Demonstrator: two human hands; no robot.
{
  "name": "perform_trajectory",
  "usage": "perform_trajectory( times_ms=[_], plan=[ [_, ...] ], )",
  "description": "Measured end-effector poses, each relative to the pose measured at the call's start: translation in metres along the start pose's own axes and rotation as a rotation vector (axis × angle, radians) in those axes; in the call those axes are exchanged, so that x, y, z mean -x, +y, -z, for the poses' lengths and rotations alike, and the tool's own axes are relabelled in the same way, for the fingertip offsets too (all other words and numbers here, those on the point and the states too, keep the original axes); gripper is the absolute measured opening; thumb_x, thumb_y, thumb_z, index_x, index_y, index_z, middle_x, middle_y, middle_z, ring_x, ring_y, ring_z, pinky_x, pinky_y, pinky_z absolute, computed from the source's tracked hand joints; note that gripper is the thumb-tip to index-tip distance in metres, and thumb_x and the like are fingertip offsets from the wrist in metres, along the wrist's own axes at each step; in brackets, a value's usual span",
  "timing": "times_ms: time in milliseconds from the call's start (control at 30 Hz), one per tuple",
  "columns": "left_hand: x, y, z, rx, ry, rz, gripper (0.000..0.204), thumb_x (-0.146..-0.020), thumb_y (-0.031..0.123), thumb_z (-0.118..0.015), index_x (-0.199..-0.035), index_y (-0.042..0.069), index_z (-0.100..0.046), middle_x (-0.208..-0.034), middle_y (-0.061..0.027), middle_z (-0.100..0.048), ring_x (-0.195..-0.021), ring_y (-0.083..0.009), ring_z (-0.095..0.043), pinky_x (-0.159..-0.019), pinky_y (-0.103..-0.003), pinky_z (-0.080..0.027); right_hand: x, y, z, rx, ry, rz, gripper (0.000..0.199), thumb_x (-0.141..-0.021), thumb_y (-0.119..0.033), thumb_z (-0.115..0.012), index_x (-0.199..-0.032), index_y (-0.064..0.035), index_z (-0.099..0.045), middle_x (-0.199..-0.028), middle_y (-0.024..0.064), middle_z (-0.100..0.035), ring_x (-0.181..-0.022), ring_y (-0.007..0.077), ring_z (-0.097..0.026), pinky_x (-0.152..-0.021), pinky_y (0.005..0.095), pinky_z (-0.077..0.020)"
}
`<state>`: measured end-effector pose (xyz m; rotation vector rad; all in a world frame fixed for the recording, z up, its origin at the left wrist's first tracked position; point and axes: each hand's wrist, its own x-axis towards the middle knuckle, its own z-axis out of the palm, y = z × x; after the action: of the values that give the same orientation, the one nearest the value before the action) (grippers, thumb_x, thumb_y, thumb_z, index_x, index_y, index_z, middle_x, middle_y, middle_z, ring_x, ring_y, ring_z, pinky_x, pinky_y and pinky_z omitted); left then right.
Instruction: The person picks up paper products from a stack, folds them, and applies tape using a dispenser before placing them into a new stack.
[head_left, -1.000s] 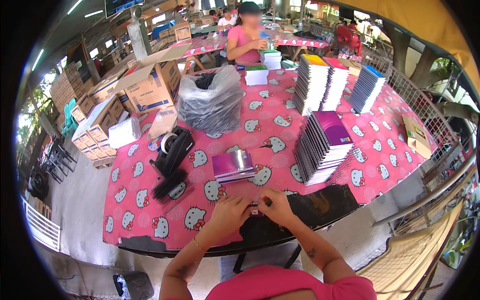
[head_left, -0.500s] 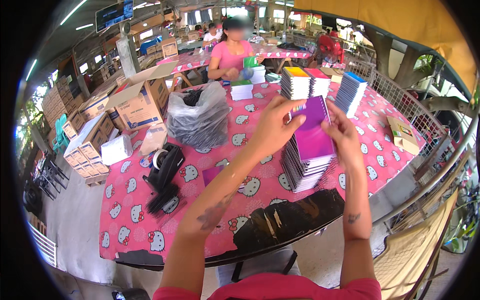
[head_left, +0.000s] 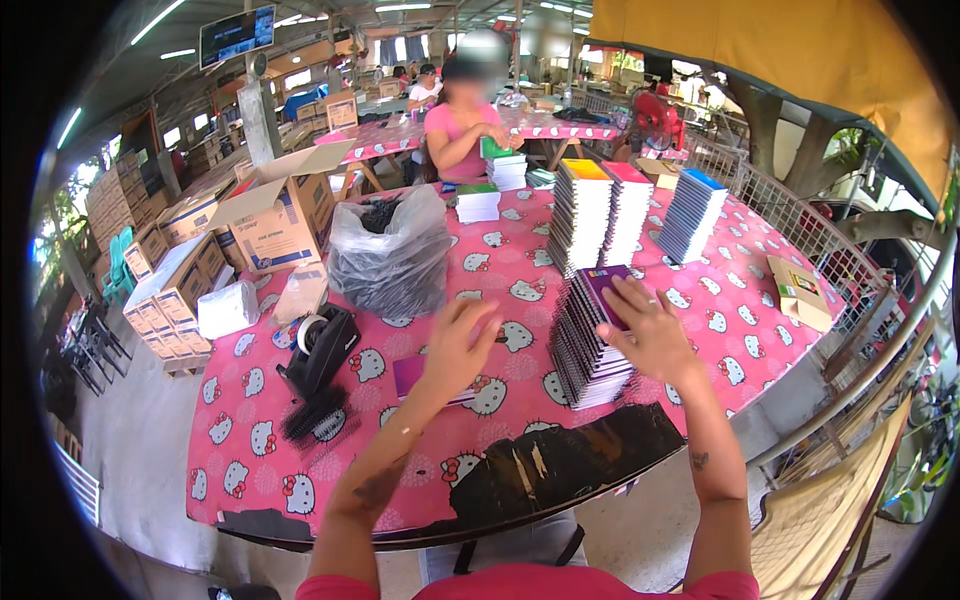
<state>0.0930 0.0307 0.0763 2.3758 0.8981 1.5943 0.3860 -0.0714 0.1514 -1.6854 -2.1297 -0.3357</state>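
My right hand (head_left: pixel 648 325) lies open, fingers spread, on top of a tall stack of purple spiral notebooks (head_left: pixel 585 345). It covers much of the top cover. To the left, my left hand (head_left: pixel 462 345) hovers with loosely curved fingers and nothing visible in it. Below that hand, partly hidden by it, a purple notebook or cover (head_left: pixel 408 372) lies on the pink tablecloth. Further left sit a black tape dispenser (head_left: pixel 325 345) and a bunch of black spiral binding coils (head_left: pixel 315 415).
Behind the purple stack stand yellow-topped (head_left: pixel 580 215), pink-topped (head_left: pixel 626 205) and blue-topped notebook stacks (head_left: pixel 692 215). A plastic bag of black coils (head_left: pixel 390 250) stands near an open carton (head_left: pixel 275 215). Across the table a person (head_left: pixel 465 140) handles green notebooks. Flattened cardboard (head_left: pixel 798 290) lies right.
A purple notebook held up in both hands is now down on the stack. My right hand has flattened on top; my left hand has let go and moved left and down.
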Motion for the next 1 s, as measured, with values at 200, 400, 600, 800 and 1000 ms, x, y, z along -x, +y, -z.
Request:
perform_trajectory(
  times_ms=[200,400,600,800,1000],
  plan=[
    [0.121,-0.051,0.057,-0.394,-0.352,0.113,0.028,-0.084,0.008,-0.068,-0.112,0.006,-0.069,-0.110,-0.0138,-0.067,-0.102,-0.0330,-0.065,-0.086,-0.042,-0.055,-0.004,-0.001,0.000,0.109,-0.144,0.014,0.082,-0.097,-0.066,-0.045,-0.151,-0.0043,-0.041,-0.154,0.0165,-0.044,-0.146,0.0300,-0.039,-0.121,0.0573,-0.0201],
    [0.124,-0.056,0.069,-0.413,-0.413,0.021,0.032,-0.082,0.004,-0.063,-0.114,0.002,-0.067,-0.116,-0.0135,-0.067,-0.106,-0.0311,-0.065,-0.092,-0.041,-0.055,0.008,-0.061,0.011,0.079,0.200,0.137,0.074,-0.089,-0.047,-0.068,-0.148,-0.0067,-0.046,-0.151,0.0178,-0.047,-0.141,0.0369,-0.043,-0.118,0.0577,-0.0260],
    [0.135,-0.060,0.063,-0.407,-0.363,-0.049,0.027,-0.089,0.014,-0.068,-0.114,0.005,-0.070,-0.115,-0.0134,-0.072,-0.104,-0.0306,-0.068,-0.088,-0.041,-0.056,0.053,-0.111,-0.085,-0.687,-0.032,0.151,0.065,-0.086,-0.022,-0.075,-0.145,-0.0061,-0.050,-0.144,0.0205,-0.050,-0.136,0.0385,-0.048,-0.113,0.0489,-0.0370],
    [0.128,-0.054,0.071,-0.406,-0.248,0.076,0.023,-0.088,0.014,-0.069,-0.110,0.006,-0.072,-0.109,-0.0119,-0.074,-0.099,-0.0307,-0.070,-0.085,-0.040,-0.056,0.056,-0.138,-0.155,-0.977,-0.138,0.062,0.065,-0.088,-0.017,-0.074,-0.146,-0.0052,-0.047,-0.146,0.0212,-0.049,-0.138,0.0380,-0.046,-0.114,0.0433,-0.0370],
    [0.102,-0.055,0.083,-0.346,-0.215,0.154,0.020,-0.086,0.015,-0.071,-0.104,0.006,-0.072,-0.097,-0.0121,-0.073,-0.085,-0.0308,-0.068,-0.075,-0.043,-0.054,0.054,-0.144,-0.173,-1.069,-0.104,0.000,0.069,-0.086,-0.014,-0.076,-0.146,-0.0033,-0.046,-0.146,0.0197,-0.049,-0.136,0.0341,-0.047,-0.113,0.0414,-0.0365]
  ],
)
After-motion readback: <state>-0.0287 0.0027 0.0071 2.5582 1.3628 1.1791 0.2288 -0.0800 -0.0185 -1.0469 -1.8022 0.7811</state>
